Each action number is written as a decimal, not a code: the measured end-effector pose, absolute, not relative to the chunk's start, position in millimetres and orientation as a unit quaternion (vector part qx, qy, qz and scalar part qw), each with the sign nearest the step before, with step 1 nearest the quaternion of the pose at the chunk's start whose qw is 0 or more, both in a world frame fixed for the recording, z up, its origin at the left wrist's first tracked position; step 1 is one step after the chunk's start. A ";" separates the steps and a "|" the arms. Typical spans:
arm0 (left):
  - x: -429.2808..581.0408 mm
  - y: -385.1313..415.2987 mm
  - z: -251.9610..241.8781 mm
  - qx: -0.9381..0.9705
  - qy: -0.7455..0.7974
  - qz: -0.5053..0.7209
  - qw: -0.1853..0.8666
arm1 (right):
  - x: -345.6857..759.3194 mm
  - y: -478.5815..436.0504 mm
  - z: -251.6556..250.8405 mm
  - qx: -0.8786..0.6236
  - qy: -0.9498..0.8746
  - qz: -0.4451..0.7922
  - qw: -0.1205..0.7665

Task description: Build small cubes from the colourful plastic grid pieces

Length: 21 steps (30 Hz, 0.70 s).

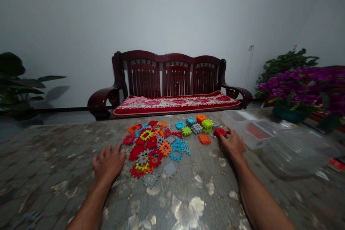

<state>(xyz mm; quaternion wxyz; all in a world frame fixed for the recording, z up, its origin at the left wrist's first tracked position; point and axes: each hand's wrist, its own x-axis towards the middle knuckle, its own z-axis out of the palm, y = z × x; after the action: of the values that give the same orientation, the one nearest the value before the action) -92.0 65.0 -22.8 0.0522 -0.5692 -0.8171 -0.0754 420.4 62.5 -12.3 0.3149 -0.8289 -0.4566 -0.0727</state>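
Note:
My left hand lies on the table with its fingers apart, holding nothing. Just right of it is a loose pile of flat interlocking plastic tiles with notched edges, in red, orange, blue, green and grey. My right hand has thumb and fingers around a small stack of red interlocking tiles resting on the table. Left of that stack sit sorted groups: an orange tile, green tiles, grey tiles, blue tiles and an orange stack.
Clear plastic boxes and a large transparent lid or container stand right of my right hand. Purple flowers in a green pot are beyond them. A lone grey tile lies at the lower left. Behind the table stands a wooden bench.

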 end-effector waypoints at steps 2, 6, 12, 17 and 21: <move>-90.9 64.1 -22.5 -0.568 -0.818 -0.076 0.055 | 420.4 62.6 -12.5 -0.825 -0.457 -0.087 0.321; -87.8 62.0 -19.8 -0.566 -0.820 -0.075 0.046 | 406.0 64.9 -10.1 -0.772 -0.493 -0.132 0.378; -84.7 59.7 -16.8 -0.559 -0.824 -0.085 0.040 | 322.0 58.9 -14.3 -0.586 -0.681 0.036 0.438; -82.5 57.6 -13.7 -0.560 -0.823 -0.094 0.028 | 244.3 39.8 -10.9 -0.476 -0.781 0.136 0.382; -81.3 56.5 -11.7 -0.563 -0.821 -0.095 0.025 | 208.6 32.2 2.7 -0.390 -0.847 0.137 0.335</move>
<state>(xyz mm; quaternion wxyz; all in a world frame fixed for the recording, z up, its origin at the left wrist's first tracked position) -81.3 56.5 -11.7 0.0246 -0.5626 -0.8208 -0.0954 208.6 32.2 2.7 0.3349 -0.3900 -0.8467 0.1373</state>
